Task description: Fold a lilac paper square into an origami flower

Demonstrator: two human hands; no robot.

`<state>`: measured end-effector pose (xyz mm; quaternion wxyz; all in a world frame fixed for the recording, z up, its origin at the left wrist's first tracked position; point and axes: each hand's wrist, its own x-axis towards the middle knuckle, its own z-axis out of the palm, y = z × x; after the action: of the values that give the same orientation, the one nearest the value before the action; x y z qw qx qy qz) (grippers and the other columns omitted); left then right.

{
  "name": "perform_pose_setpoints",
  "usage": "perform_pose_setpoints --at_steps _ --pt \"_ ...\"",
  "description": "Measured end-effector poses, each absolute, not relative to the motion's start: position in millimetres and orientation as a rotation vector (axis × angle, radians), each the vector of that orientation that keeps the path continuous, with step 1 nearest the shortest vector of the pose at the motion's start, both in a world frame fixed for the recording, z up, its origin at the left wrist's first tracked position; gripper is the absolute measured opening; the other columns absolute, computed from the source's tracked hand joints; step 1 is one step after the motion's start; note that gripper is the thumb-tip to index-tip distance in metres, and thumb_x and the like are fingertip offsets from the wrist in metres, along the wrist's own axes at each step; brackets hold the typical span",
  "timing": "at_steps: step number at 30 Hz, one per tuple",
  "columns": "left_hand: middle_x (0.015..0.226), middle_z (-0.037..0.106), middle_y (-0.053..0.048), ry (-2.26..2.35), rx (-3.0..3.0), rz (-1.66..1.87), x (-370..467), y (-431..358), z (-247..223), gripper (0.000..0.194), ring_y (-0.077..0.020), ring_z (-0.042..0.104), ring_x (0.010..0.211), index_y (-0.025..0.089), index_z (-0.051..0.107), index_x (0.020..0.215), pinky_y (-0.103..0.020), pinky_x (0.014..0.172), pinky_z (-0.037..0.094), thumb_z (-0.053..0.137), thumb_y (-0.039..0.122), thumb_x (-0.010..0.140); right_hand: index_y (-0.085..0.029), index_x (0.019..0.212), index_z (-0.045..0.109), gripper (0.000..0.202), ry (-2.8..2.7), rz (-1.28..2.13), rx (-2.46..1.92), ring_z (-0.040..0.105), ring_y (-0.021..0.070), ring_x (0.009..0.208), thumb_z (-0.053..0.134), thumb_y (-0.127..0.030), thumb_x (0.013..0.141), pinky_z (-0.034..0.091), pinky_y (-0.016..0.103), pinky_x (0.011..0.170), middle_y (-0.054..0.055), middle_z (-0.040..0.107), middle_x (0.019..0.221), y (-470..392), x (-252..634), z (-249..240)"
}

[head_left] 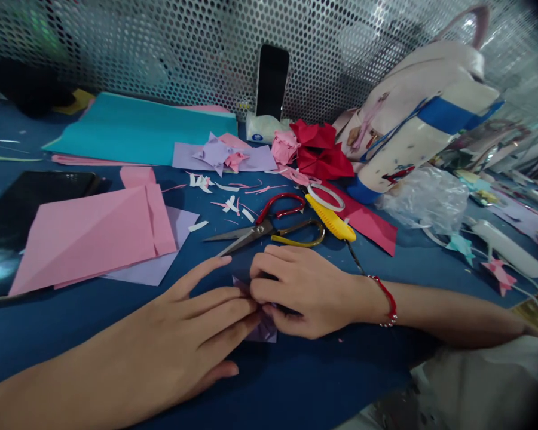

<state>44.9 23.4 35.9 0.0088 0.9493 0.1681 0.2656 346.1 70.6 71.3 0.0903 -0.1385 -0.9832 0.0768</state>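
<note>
A small folded piece of purple paper [268, 331] lies on the blue tabletop, mostly covered by my fingers. My left hand [183, 331] lies flat with its fingers stretched out, their tips resting on the paper. From the other side, my right hand [307, 292], wearing a red bracelet, has its fingers curled and closed on the paper's edge. Just beyond the hands are open scissors [262, 228] with one red and one yellow handle loop. A yellow-handled tool [332, 218] rests beside them.
Pink paper sheets [94, 233] lie at the left, partly over a dark tablet-like device [22, 209]. Teal paper [138, 128], purple and pink folded stars [215, 152], and red folded paper [323, 149] are farther back. A phone [272, 80] leans against the perforated metal screen [206, 54].
</note>
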Motion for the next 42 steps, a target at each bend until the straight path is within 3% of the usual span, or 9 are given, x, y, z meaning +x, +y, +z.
perform_pose_setpoints --at_steps 4,8,12,16,25,29,35,42 --pt "0.129 0.095 0.002 0.535 2.918 0.826 42 19 29 0.052 -0.0195 0.085 0.134 0.025 0.088 0.148 -0.04 0.169 -0.002 0.04 0.044 0.143 -0.02 0.126 0.073 0.013 -2.894 0.318 -0.44 0.061 0.0271 0.099 0.062 -0.017 0.119 0.053 0.042 0.09 0.011 0.075 0.121 70 346 68" --pt "0.131 0.096 0.0 0.523 2.95 0.76 39 15 25 0.045 -0.0234 0.083 0.139 0.025 0.086 0.161 -0.048 0.171 -0.003 0.053 0.047 0.14 -0.02 0.121 0.073 0.017 -2.815 0.339 -0.443 0.057 0.026 0.094 0.056 -0.018 0.122 0.052 0.041 0.086 0.01 0.075 0.117 67 344 66" --pt "0.13 0.094 0.001 0.525 2.963 0.744 34 11 21 0.037 -0.024 0.081 0.145 0.031 0.092 0.15 -0.053 0.172 -0.001 0.073 0.056 0.132 -0.02 0.126 0.073 0.016 -2.853 0.356 -0.465 0.054 0.0263 0.093 0.06 -0.017 0.118 0.049 0.041 0.083 0.01 0.074 0.118 66 343 65" --pt "0.138 0.091 0.0 0.487 2.974 0.706 30 10 18 0.026 -0.0269 0.081 0.148 0.035 0.095 0.139 -0.062 0.173 0.001 0.085 0.054 0.125 -0.02 0.13 0.073 0.02 -2.903 0.36 -0.477 0.055 0.0268 0.094 0.069 -0.018 0.111 0.048 0.042 0.084 0.01 0.073 0.12 66 342 65" --pt "0.141 0.089 -0.002 0.457 2.97 0.734 31 8 13 0.026 -0.0274 0.077 0.15 0.032 0.093 0.144 -0.066 0.172 -0.002 0.079 0.048 0.128 -0.02 0.128 0.074 0.015 -2.858 0.383 -0.465 0.055 0.0264 0.094 0.062 -0.02 0.119 0.049 0.042 0.084 0.01 0.073 0.119 65 342 66" --pt "0.141 0.089 -0.004 0.472 2.973 0.749 36 11 17 0.034 -0.0288 0.074 0.157 0.028 0.092 0.151 -0.062 0.172 -0.003 0.071 0.049 0.133 -0.019 0.13 0.075 0.017 -2.867 0.37 -0.451 0.057 0.0275 0.097 0.063 -0.019 0.119 0.052 0.043 0.087 0.011 0.073 0.12 65 342 66" --pt "0.12 0.092 0.001 0.609 2.871 0.773 47 15 31 0.054 -0.0205 0.08 0.12 0.023 0.093 0.142 -0.042 0.169 -0.003 0.043 0.045 0.142 -0.018 0.126 0.077 0.016 -2.889 0.388 -0.487 0.057 0.0271 0.096 0.062 -0.022 0.122 0.053 0.042 0.088 0.011 0.074 0.119 66 342 70" --pt "0.133 0.093 0.002 0.618 2.841 0.794 48 16 29 0.054 -0.0183 0.082 0.134 0.024 0.086 0.157 -0.04 0.168 0.0 0.039 0.047 0.143 -0.021 0.121 0.08 0.015 -2.984 0.48 -0.365 0.066 0.0246 0.107 0.07 -0.027 0.131 0.055 0.039 0.095 0.01 0.079 0.13 86 355 97"
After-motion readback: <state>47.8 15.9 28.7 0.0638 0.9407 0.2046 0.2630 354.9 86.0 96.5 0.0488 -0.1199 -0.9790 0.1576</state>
